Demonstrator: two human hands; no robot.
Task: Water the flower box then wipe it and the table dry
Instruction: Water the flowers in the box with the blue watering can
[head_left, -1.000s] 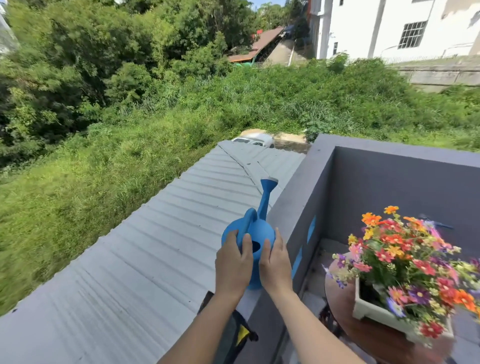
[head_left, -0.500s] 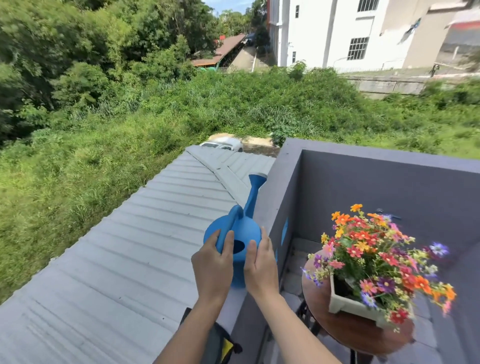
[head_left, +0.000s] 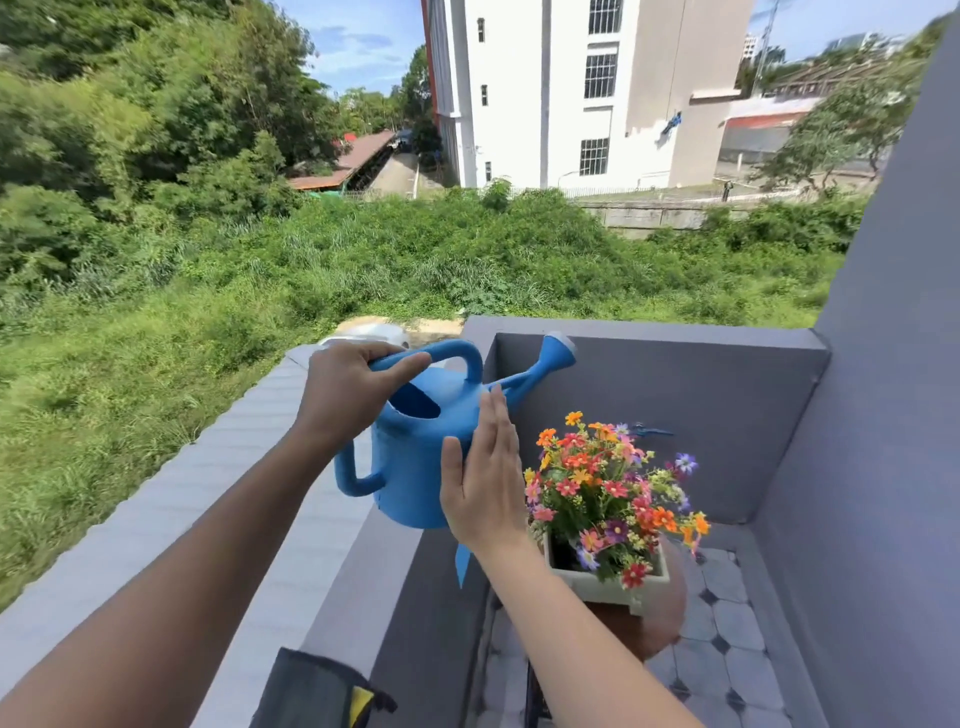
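1. Carrying the blue watering can (head_left: 426, 447) toward the flowers was the step in hand; judged from the scene, watering had not yet begun, since no water showed at the spout and the can sat nearly level.

2. The left hand (head_left: 345, 400) was closed around the can's top handle, fingers wrapped over the bar, and bore the weight.

3. The right hand (head_left: 485, 488) lay flat and open against the can's right side, fingers extended upward, steadying rather than gripping.

4. The can hung in the air above the grey parapet wall (head_left: 363, 587), its spout with the rose head (head_left: 558, 351) pointing up and to the right, past the flowers.

5. The flower box (head_left: 613, 584), a pale container full of orange, red, pink and purple blooms, stood below and just to the right of the right hand, resting on a round brown tabletop (head_left: 662, 618).

6. The next move probably called for shifting the can further right and tilting it forward so the rose dipped over the blooms, pouring gently to avoid splashing the tabletop.

7. Wiping remained undone; a dark object with a yellow patch (head_left: 317, 691) lay on the wall by the left arm, but I could not tell whether it was a cloth.
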